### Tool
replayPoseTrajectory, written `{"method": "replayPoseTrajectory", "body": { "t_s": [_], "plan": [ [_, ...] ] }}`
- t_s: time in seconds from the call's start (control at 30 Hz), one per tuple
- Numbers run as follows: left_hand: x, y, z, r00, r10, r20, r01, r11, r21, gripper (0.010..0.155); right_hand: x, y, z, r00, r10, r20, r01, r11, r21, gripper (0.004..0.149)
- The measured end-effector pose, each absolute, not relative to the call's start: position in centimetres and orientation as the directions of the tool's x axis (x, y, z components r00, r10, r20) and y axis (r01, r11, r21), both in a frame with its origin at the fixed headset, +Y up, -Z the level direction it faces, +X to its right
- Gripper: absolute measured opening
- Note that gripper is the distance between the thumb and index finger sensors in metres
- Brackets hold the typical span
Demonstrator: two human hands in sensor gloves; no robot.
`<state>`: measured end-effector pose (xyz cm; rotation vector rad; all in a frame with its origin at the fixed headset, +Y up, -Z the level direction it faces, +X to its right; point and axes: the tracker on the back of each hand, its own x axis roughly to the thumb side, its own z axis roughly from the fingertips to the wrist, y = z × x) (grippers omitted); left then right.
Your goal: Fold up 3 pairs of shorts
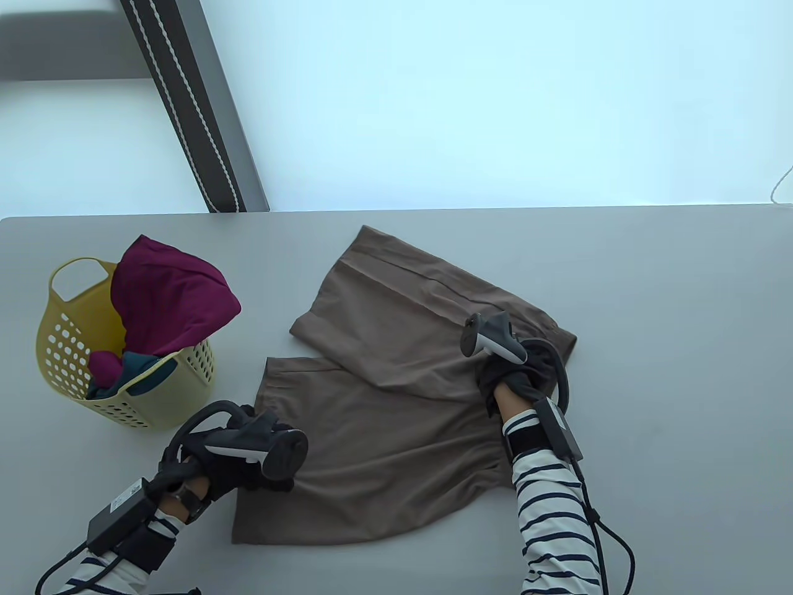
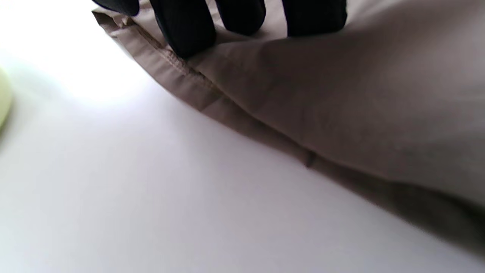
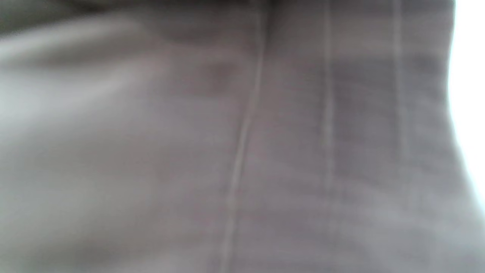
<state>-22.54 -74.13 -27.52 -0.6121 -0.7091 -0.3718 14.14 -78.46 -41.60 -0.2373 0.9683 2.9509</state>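
**Spreading the first pair of shorts flat on the bench**

At far left, a yellow perforated basket (image 1: 74, 347) is standing on the bench (image 1: 650, 372), holding a magenta garment (image 1: 170, 297) and a dark teal one (image 1: 139, 372), presumably the other shorts waiting. Just beside it, the left hand (image 1: 238, 449) is resting on the near leg hem of the brown shorts (image 1: 384, 396); in the left wrist view its fingers (image 2: 185, 30) are lying straight on the cloth beside the stitched hem, pressing rather than gripping. The shorts are lying spread across the bench's middle, legs pointing left, waistband to the right. There the right hand (image 1: 517, 369) is sitting on the waistband corner; whether its fingers are gripping the fabric cannot be told, since the tracker is covering them and the right wrist view is showing only blurred cloth.

Judged as smoothing before the first fold: both hands should be drawing outward evenly, so that seams align and no wrinkle is trapped.

The bench is a pale grey, matt surface. Beyond its far edge, a bright window and a dark striped post (image 1: 192, 105) are showing.
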Motion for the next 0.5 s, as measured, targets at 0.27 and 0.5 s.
{"method": "replayPoseTrajectory", "body": {
  "t_s": [0.27, 0.5],
  "plan": [
    [-22.7, -74.4, -27.8, 0.716, -0.096, 0.691, 0.495, 0.768, -0.406, 0.055, 16.1, -78.3, -41.4, -0.978, 0.115, -0.172, -0.189, -0.836, 0.514, 0.082],
    [-22.7, -74.4, -27.8, 0.720, -0.084, 0.689, 0.485, 0.771, -0.413, 0.055, 17.4, -72.9, -36.9, -0.991, 0.116, 0.070, -0.087, -0.943, 0.322, 0.088]
  ]
}}
